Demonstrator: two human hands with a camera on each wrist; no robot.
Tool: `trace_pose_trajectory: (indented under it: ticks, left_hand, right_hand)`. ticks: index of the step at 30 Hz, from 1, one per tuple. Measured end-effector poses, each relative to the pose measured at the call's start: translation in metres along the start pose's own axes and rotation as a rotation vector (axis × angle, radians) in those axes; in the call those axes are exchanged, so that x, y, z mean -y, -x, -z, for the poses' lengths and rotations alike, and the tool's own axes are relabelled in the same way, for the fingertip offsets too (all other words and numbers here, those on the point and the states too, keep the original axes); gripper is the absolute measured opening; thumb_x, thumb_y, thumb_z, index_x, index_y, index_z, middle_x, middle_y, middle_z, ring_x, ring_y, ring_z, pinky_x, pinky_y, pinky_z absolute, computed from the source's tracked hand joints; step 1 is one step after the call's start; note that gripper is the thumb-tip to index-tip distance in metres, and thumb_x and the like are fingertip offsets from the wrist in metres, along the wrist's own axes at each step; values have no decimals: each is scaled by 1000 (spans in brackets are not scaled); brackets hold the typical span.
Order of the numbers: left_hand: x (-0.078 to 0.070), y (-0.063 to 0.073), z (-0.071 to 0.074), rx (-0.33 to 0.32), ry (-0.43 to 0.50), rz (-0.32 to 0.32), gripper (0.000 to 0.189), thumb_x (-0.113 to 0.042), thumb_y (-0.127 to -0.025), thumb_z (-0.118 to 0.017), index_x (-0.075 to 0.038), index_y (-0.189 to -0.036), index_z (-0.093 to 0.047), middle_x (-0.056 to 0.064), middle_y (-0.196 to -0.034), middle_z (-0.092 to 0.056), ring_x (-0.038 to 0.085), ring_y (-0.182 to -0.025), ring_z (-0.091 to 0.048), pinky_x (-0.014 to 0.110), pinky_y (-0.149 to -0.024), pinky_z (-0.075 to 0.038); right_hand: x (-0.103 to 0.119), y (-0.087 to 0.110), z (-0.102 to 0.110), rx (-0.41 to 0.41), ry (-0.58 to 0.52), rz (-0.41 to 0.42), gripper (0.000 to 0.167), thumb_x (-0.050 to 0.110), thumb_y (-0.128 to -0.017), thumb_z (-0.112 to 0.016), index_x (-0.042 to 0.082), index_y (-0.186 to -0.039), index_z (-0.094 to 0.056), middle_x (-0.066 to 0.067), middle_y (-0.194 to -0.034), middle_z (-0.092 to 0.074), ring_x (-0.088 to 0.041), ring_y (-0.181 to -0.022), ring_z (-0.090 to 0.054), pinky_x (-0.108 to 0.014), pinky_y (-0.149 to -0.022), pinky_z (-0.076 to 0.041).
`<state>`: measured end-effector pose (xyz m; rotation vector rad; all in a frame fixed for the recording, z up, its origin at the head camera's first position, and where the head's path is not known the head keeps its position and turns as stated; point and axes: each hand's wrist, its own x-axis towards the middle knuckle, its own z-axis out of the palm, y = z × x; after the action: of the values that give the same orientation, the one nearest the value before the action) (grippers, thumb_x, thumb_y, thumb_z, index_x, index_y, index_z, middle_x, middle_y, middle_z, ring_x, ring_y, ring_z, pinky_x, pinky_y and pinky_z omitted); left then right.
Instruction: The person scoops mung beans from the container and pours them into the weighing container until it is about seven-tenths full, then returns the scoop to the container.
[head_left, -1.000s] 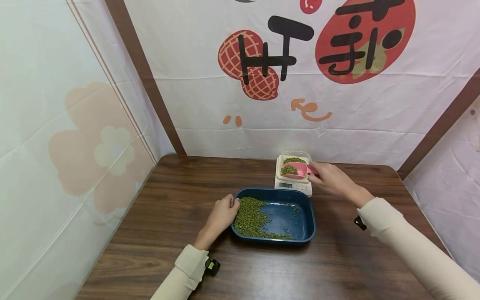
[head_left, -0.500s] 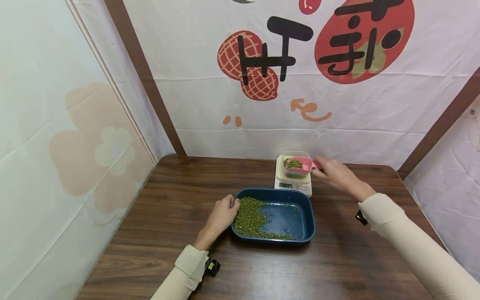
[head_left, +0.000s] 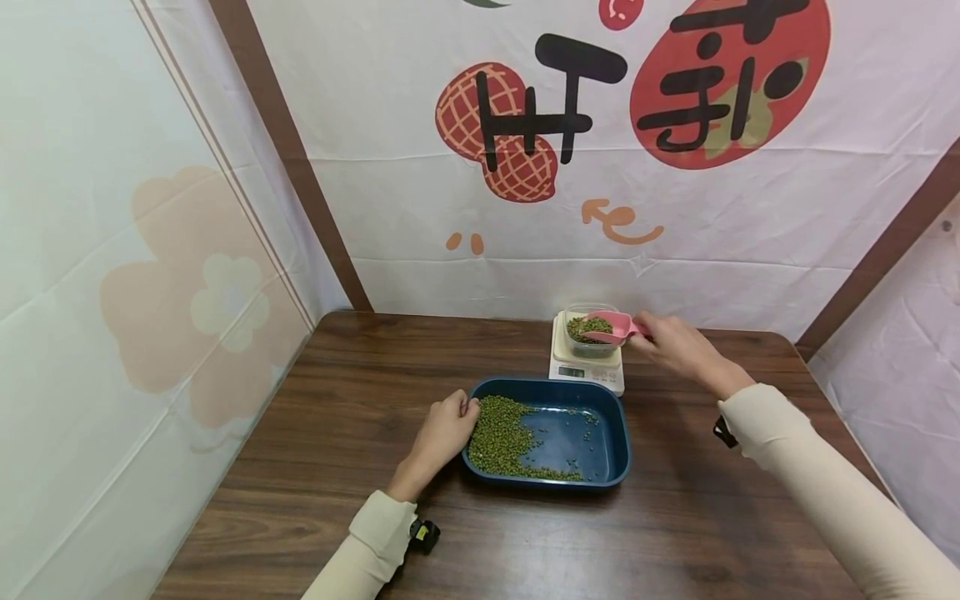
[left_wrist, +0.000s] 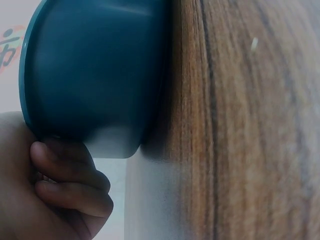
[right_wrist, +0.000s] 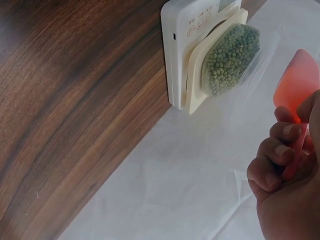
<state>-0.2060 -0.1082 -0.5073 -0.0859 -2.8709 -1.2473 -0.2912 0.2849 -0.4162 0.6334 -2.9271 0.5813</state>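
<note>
My right hand (head_left: pixel 678 348) grips the handle of a pink scoop (head_left: pixel 622 324) above a clear plastic container (head_left: pixel 592 350) at the back of the table. Green mung beans (right_wrist: pixel 231 59) lie in that container, which stands on a white kitchen scale (head_left: pixel 587 377). In the right wrist view the scoop (right_wrist: pixel 296 82) is tilted; whether beans are still in it cannot be told. On the other side, my left hand (head_left: pixel 444 431) grips the left rim of a blue tray (head_left: pixel 567 437), fingers curled in the left wrist view. More mung beans (head_left: pixel 498 435) are heaped in the tray's left part.
A brown wood-grain table (head_left: pixel 360 367) bears everything. Its back edge meets a white printed curtain (head_left: pixel 420 283), close behind the scale. Another pale curtain (head_left: pixel 90 350) hangs along the left side. The tray stands just in front of the scale.
My right hand has moved the scoop slightly back and to the right, and the scoop, earlier clearly holding beans, has tilted over the container. The left hand and tray have stayed put.
</note>
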Motion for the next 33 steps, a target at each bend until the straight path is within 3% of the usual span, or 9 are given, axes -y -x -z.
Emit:
trace_pose_trajectory:
  ticks: [15,33]
  left_hand:
    - [1,0,0,-4,-5,1,38,-27,-111,-51,-16,-77,-39,-4,-62,-35,12,-52,-34,27,-52,-30]
    - [1,0,-1,-11,-2,-5,38,-28,-110,-52,-16,-77,-39,-4,-62,-35,13,-53,-34,28,-53,-30]
  right_hand:
    - [1,-3,4,59,26,-47,22,24,-107,-64,3,-112,-64,-4,-74,-49,-19,-66,-50,-33,-63,-41]
    - [1,-10,15,66,86,-12,18,21,-106,-65,3,-103,-64,-3,-72,-48,-17,-64,-47,-33,-61,-38]
